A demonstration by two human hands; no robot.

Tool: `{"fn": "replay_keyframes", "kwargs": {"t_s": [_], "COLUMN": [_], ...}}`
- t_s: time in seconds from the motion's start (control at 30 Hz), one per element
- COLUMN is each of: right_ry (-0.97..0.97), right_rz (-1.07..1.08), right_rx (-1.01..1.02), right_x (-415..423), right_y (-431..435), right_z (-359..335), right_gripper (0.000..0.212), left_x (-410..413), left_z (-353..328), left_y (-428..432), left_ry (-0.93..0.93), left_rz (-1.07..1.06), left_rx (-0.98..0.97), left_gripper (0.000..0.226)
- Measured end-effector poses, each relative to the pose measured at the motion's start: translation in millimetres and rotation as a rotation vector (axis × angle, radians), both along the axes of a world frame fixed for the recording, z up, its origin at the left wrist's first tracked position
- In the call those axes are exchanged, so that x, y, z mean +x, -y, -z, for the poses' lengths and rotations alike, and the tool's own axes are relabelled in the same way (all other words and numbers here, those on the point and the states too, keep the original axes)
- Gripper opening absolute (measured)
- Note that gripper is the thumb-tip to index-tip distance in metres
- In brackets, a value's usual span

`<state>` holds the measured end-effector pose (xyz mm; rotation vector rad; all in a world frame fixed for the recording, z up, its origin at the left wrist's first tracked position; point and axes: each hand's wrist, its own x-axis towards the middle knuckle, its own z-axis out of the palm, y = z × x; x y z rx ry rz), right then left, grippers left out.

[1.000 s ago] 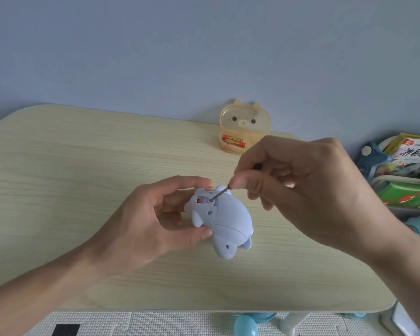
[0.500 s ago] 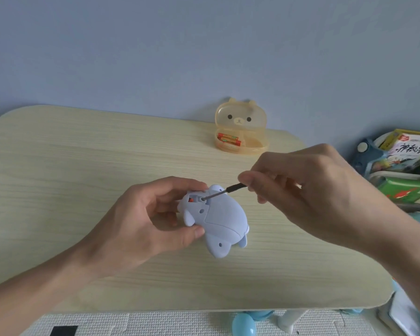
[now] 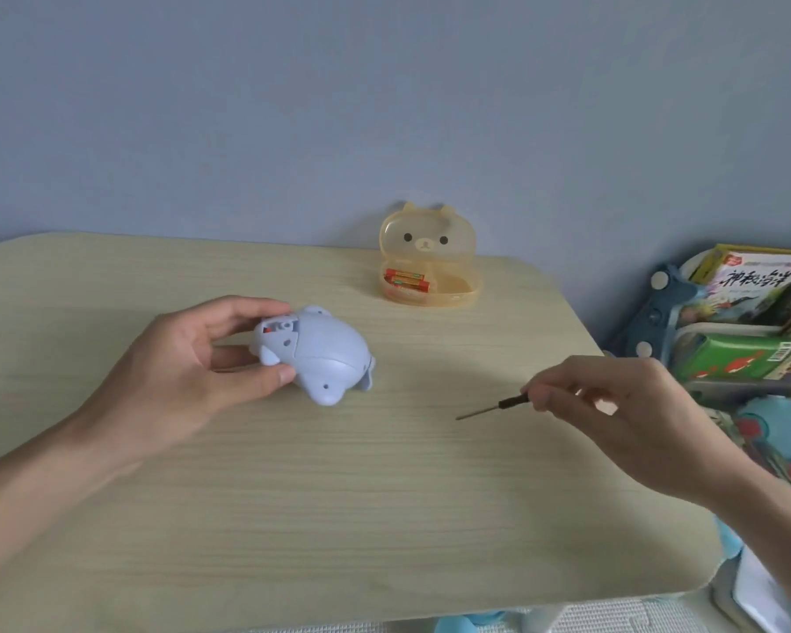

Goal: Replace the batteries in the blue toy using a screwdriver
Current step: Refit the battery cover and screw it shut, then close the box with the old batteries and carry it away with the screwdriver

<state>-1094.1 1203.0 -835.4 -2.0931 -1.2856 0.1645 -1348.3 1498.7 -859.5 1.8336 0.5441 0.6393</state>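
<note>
My left hand point(image 3: 188, 372) grips the blue toy point(image 3: 316, 354) belly-up just above the table, thumb below and fingers above. Its open battery slot at the upper left shows a bit of red and orange inside. My right hand point(image 3: 631, 418) holds a small screwdriver point(image 3: 492, 407) by its dark handle; the thin shaft points left and down, well to the right of the toy and apart from it. At the table's far side stands an open orange bear-shaped case point(image 3: 430, 262) with red and orange batteries point(image 3: 406, 280) lying in its tray.
The light wooden table point(image 3: 384, 518) has rounded corners; its right edge is close to my right wrist. A shelf with books and boxes point(image 3: 740, 322) stands to the right. Blue toy parts and a foam mat lie below the front edge.
My right hand has pulled the screwdriver out of the toy's battery slot and moved it down and to the right. The left hand has carried the toy slightly left.
</note>
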Motion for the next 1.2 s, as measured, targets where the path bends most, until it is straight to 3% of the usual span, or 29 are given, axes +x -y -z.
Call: {"fn": "replay_keyframes", "kwargs": {"t_s": [0.1,0.23,0.4,0.53,0.93,1.1,1.2], "right_ry": [-0.014,0.082,0.143,0.138,-0.001,-0.022,-0.020], "right_rz": [-0.045,-0.090,-0.075,-0.099,-0.212,-0.132,-0.041], "right_rx": [0.008,-0.009,-0.049,-0.071,-0.166,-0.118,-0.068], "right_x": [2.5,4.3,4.8,6.2,24.5,46.2,74.2], "right_y": [0.9,1.3,1.1,1.9,-9.5,-33.0,-62.2], "right_z": [10.3,18.6,24.7,21.8,9.7,5.8,-0.1], "right_gripper": [0.019,0.007,0.010,0.010,0.026,0.035,0.037], "left_x": [4.6,11.0,22.4,26.9,12.0,9.3,26.6], "left_z": [-1.7,-3.3,4.5,6.4,-1.1,-24.5,-54.6], "left_y": [-27.4,-54.5,-74.9,-77.9,-80.8,-80.9,-72.1], "left_ry": [-0.021,-0.012,-0.023,-0.054,-0.160,-0.172,-0.121], "left_rz": [-0.039,-0.041,-0.075,-0.109,-0.097,-0.081,-0.082], "left_rx": [-0.024,-0.056,0.007,0.006,0.027,0.062,0.213], "left_gripper": [0.049,0.082,0.056,0.052,0.057,0.074,0.075]}}
